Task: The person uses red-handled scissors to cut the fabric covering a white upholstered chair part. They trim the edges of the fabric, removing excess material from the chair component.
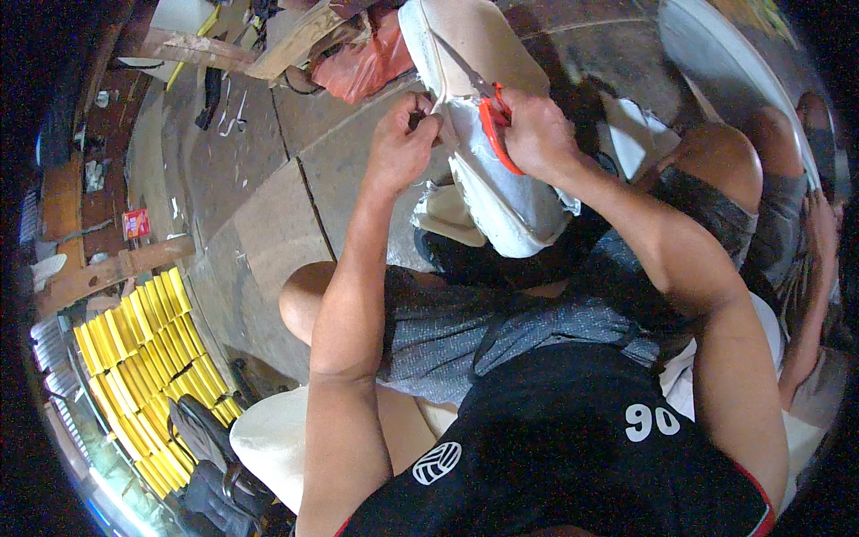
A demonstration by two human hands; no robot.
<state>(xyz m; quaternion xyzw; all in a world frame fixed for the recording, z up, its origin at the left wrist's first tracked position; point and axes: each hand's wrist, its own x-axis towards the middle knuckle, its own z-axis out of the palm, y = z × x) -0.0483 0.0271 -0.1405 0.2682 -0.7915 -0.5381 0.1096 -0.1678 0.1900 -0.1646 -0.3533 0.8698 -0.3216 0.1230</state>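
Note:
A long padded piece (514,192), shaped like a motorcycle seat, lies lengthwise in front of me over my lap. Its far half has a smooth cream cover (492,40); the near half shows white padding with ragged cover edges. At its left edge, my left hand (404,141) pinches a strip of the cream cover between thumb and fingers. My right hand (541,136) grips scissors (490,132) by their red handles above the middle of the piece. The blades point away and to the left, along the cover's edge, and look nearly closed.
Cream scraps (449,215) lie beside the padded piece. Beyond it are a red plastic bag (362,63) and wooden boards (291,40). Stacked yellow pieces (148,358) stand at the left. At the right, another person's arm (812,295) is near a large pale curved panel (734,58).

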